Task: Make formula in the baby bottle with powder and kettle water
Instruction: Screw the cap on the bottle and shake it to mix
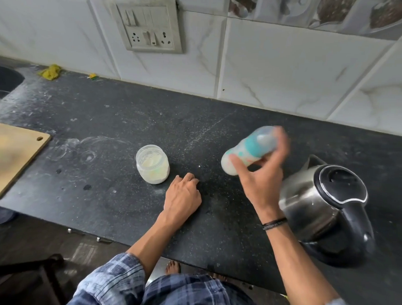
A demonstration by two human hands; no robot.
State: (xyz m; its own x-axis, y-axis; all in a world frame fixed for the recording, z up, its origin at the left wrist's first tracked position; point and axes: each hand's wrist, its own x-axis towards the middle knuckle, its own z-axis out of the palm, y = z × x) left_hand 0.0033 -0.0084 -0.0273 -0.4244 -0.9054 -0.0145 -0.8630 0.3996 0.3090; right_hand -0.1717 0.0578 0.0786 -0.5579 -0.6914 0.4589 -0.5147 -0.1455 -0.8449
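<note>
The right hand (261, 175) grips the baby bottle (248, 149) in the air at centre right of the frame, fingers wrapped round its middle, above the dark table (104, 129) and just left of the steel kettle (324, 204). The bottle is blurred, with milky white inside, so this looks like the shaking step. To do it well, the cap should be tight, the grip firm around the waist, and the swings short so nothing strikes the kettle. Its long axis lies tilted, base toward lower left, teal collar and capped top toward upper right. The left hand (182, 197) rests loosely curled on the table at centre, holding nothing, just beside the open powder jar (152, 164).
</note>
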